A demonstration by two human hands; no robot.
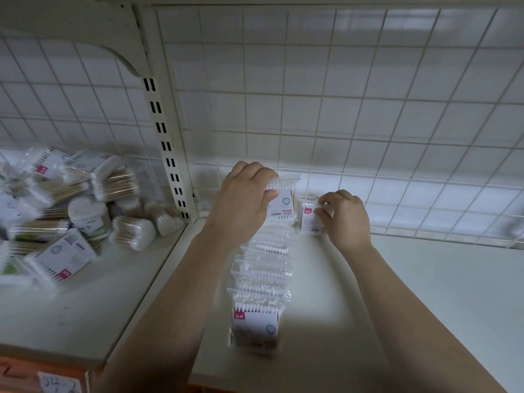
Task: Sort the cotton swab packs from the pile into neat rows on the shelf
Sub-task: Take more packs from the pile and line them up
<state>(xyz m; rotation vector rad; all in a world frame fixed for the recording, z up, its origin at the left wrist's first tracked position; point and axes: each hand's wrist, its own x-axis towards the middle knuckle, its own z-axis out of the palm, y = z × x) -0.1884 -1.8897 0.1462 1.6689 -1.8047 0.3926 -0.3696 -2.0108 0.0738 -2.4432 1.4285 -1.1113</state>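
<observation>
A row of clear cotton swab packs [262, 276] stands upright on the white shelf [411, 293], running from the front toward the back wire grid. My left hand [243, 199] grips the rearmost pack [283, 201] of that row by its top. Just to the right, my right hand [344, 217] pinches a single upright pack [309, 219] with a pink label, standing close to the grid. A loose pile of swab packs [65, 214] lies on the neighbouring shelf section at the left.
A slotted white upright post [167, 148] divides the two shelf sections. A wire grid panel [368, 109] backs the shelf. Round swab tubs [88, 214] sit within the pile. An orange shelf-edge strip with a paper label [56, 382] is at the bottom left.
</observation>
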